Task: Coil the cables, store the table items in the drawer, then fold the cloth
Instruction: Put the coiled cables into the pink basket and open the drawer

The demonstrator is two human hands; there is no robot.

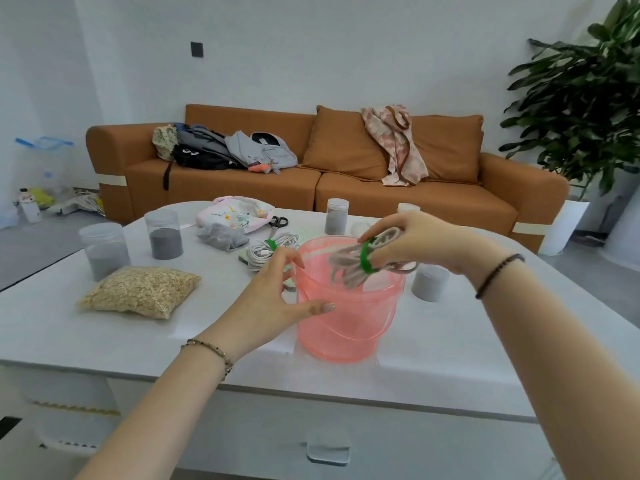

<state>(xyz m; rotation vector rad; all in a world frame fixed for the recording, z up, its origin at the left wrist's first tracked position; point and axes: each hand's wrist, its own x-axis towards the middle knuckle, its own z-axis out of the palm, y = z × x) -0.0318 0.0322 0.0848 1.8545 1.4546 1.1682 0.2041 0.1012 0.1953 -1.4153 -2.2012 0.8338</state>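
A pink translucent bucket (346,323) stands on the white table (104,334). My left hand (273,299) grips its near-left rim, thumb along the side and fingers over the edge. My right hand (415,240) holds a coiled grey cable (349,268) bound with a green strap, just above the bucket's mouth. A second coiled white cable (268,249) with a green tie lies behind the bucket. A pale printed cloth (235,214) lies bunched at the table's far side. The drawer front (327,453) with its handle is below the table edge.
A bag of oats (138,292) lies at the left. Clear jars of grey powder (104,249) (163,233) (336,216) (429,282) stand around the table. Scissors (277,223) and a grey pouch (221,237) lie near the cloth. An orange sofa (346,168) and a plant (581,98) stand behind.
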